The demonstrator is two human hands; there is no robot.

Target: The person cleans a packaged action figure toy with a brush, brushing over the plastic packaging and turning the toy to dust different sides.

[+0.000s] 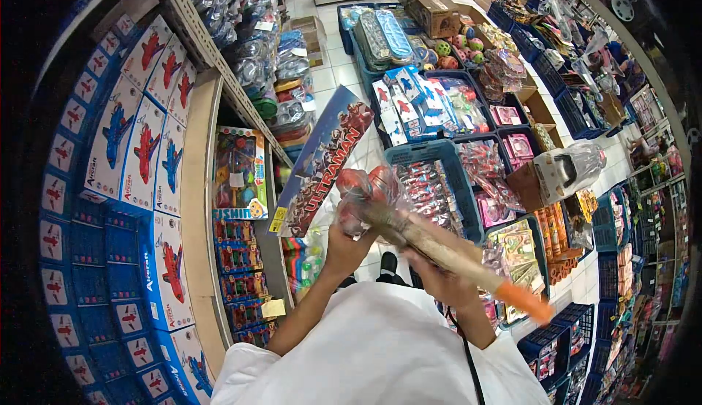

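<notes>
My left hand [349,248] is closed on a clear plastic toy package [365,189] with red round items inside and a blue header card [325,160] reading "ULTRAMAN". The card tilts up and to the right of the shelf. My right hand [442,280] is against the underside of a feather duster [439,248] with a pale shaft and an orange end, which slants down to the right. The duster's brown upper end lies over the package. Motion blurs the duster, and the right fingers are mostly hidden beneath it.
Shelves with boxed aircraft toys [173,266] stand on the left, beside a wooden shelf edge [194,178]. Ahead are a blue crate [468,185] of packaged toys, a cardboard box [428,6] and white boxes [402,105]. More stocked crates [578,332] line the right.
</notes>
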